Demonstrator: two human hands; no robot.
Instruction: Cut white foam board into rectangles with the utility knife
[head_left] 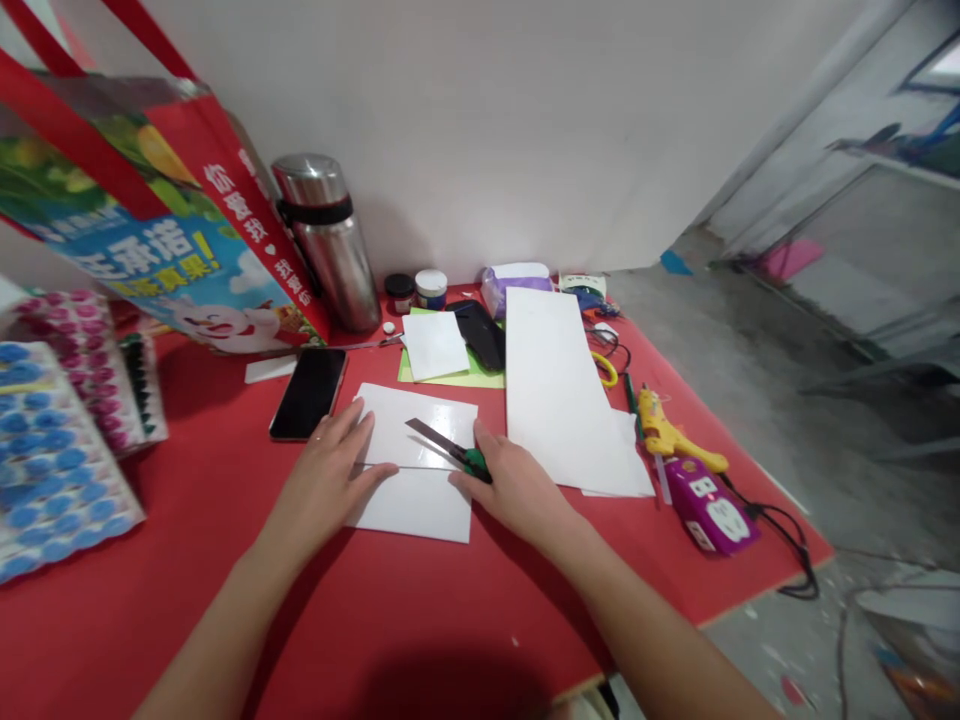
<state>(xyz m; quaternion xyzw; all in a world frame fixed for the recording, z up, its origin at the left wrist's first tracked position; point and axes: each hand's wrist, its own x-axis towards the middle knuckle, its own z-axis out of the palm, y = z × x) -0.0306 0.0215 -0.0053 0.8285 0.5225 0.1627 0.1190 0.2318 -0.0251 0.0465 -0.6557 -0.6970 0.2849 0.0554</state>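
Two white board sections, an upper one point(390, 412) and a lower one point(420, 508), lie flat in front of me, with a thin dark line between them. My left hand point(330, 475) rests with fingers spread on their left edge, thumb along the line. At the right edge, my right hand point(517, 485) grips a utility knife point(435, 437) by its green handle. The knife's bare blade points left over the upper section. Where the handle runs into the palm is hidden.
A black phone point(309, 395) lies by my left hand. Rightward are a tall white board point(551, 390), a yellow glue gun point(671, 435) and a purple power adapter point(712, 510). A steel thermos point(330, 245) and a printed bag point(172, 230) stand behind. Blue flowers point(56, 460) lie at left.
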